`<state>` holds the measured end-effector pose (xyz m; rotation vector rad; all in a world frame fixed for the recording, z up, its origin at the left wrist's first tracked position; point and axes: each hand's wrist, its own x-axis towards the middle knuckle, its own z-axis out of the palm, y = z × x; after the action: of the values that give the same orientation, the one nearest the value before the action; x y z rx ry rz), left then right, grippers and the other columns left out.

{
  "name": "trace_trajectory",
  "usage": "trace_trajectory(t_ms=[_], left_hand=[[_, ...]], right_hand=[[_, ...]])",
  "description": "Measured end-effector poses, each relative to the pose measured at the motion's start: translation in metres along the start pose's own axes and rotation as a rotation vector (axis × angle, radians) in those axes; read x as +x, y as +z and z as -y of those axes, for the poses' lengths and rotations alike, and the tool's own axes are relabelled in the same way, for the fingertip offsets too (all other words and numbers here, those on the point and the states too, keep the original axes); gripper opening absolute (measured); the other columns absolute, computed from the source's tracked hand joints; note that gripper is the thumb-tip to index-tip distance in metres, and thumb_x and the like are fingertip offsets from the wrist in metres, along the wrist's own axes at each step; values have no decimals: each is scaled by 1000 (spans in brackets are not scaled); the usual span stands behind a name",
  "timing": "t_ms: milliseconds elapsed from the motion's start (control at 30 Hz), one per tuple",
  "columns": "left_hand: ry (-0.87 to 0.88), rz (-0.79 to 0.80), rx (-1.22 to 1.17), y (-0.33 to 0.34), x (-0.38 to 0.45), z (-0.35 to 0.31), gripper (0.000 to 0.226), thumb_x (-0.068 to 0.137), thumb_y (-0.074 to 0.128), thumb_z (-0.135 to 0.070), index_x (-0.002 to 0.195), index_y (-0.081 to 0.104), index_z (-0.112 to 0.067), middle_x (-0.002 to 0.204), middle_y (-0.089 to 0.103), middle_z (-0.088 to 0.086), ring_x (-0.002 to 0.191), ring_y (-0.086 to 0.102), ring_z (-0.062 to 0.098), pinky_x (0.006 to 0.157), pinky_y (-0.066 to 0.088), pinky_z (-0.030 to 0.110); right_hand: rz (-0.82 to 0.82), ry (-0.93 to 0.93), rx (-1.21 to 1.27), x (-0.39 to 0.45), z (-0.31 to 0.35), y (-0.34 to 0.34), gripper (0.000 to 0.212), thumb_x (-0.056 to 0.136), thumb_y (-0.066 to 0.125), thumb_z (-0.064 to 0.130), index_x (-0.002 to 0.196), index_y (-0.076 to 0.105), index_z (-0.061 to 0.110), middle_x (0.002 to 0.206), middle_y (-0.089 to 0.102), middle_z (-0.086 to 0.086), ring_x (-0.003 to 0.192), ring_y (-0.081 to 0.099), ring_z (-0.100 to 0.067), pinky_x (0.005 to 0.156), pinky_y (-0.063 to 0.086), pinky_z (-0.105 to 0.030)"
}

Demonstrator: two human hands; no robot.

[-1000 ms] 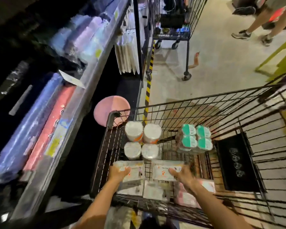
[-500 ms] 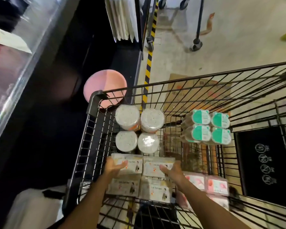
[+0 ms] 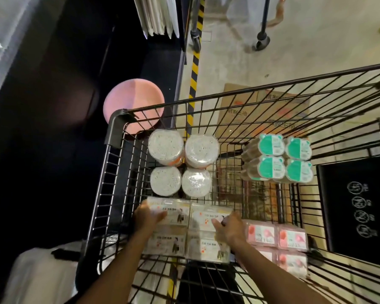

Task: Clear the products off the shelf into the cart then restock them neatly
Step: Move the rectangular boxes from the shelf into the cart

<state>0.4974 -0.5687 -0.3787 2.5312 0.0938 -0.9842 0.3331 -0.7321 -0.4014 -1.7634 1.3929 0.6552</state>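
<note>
Clear plastic catches the light first: both hands are down in the cart (image 3: 116,137), the landmark here, working a block of flat clear-lidded packs (image 3: 189,229) at its near end. The left hand (image 3: 148,218) curls over the pack at the block's left, thumb on top, fingers under the edge and hidden; the right hand (image 3: 227,227) grips the neighbouring pack from its right side, fingertips pressing the label. They hold the outer edges, I'd say, to move or square two packs together as one unit. Just right of them in the cart sit pink-labelled packs (image 3: 276,236), touching side by side, the nearest row blurred. Further up the cart, four white-filled round tubs (image 3: 182,165) stand in a tight square against the left wall, and four green-lidded containers (image 3: 285,159) are bundled on the right, kept in groups so they restock neatly. Print on every label is too small to read. Beyond the cart's far left corner, a pink round disc (image 3: 134,102) shows against the dark shelf base; the shelf (image 3: 11,40) itself is cut off at the left edge, its contents unseen.
</note>
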Motion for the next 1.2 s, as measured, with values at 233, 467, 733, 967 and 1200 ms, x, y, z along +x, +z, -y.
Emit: trace_trajectory(t_ms=[233, 467, 733, 967, 1200], left_hand=[[37, 46, 205, -6, -9, -3, 53, 82, 72, -27, 118, 46, 0, 114, 56, 15, 86, 51, 16, 48, 37, 16], [30, 30, 380, -41, -46, -30, 42, 94, 55, -23, 128, 40, -3, 124, 55, 11, 110, 57, 25, 79, 46, 31], [570, -256, 98, -117, -164, -50, 44, 96, 50, -28, 137, 45, -11, 138, 48, 4, 126, 45, 18, 105, 36, 30], [773, -587, -29, -161, -302, -9, 66, 91, 34, -63, 135, 49, -16, 137, 50, -5, 125, 44, 9, 105, 28, 18], [673, -886, -186, -162, -457, 83, 72, 75, 47, -72, 138, 36, -40, 143, 34, -26, 133, 32, -4, 110, 29, 24]], right_hand=[[-10, 28, 72, -2, 3, 5, 62, 89, 64, 32, 131, 35, -1, 93, 61, -2, 88, 58, -16, 70, 46, -23], [-65, -76, -103, -27, 18, -16, 37, 94, 49, 24, 122, 47, 1, 98, 62, -5, 89, 59, -17, 67, 48, -22], [-135, -910, -178, -148, 81, -108, 31, 96, 49, 27, 122, 54, 12, 120, 58, -7, 112, 53, -20, 92, 43, -27], [-281, -1477, -165, -286, 79, -157, 46, 98, 37, 49, 129, 51, 18, 129, 52, 2, 123, 46, -13, 102, 41, -33], [-128, -1771, -181, -407, 26, -137, 51, 93, 41, 56, 135, 45, 27, 142, 37, 18, 135, 27, 3, 110, 17, -10]])
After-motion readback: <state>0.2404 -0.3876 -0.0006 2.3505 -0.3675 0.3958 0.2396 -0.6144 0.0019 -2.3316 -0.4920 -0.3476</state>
